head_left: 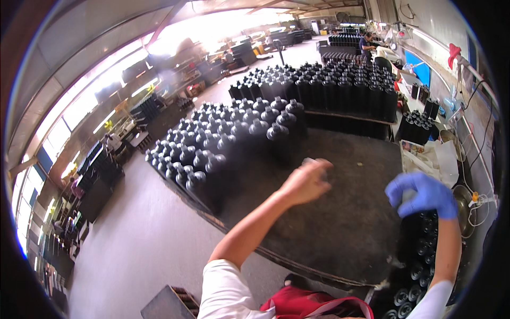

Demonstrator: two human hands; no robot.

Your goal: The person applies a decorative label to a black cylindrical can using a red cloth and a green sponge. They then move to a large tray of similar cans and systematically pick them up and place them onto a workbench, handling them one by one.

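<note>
My bare left hand is over the dark tabletop, its fingers stretched out to the right and blurred, with nothing seen in them. To the right, my right hand wears a blue glove. Its fingers are curved, with a gap between them and the thumb, and I see nothing gripped there. Below that hand, several black bottles with ringed tops stand close together. A block of black bottles with narrow necks stands on the table's left and far side, apart from my left hand.
Behind the table, another platform carries a dense block of black bottles. Along the right wall are a small group of bottles, white sheeting, a metal bowl and hanging cables. A box sits on the floor at lower left. A person works far back.
</note>
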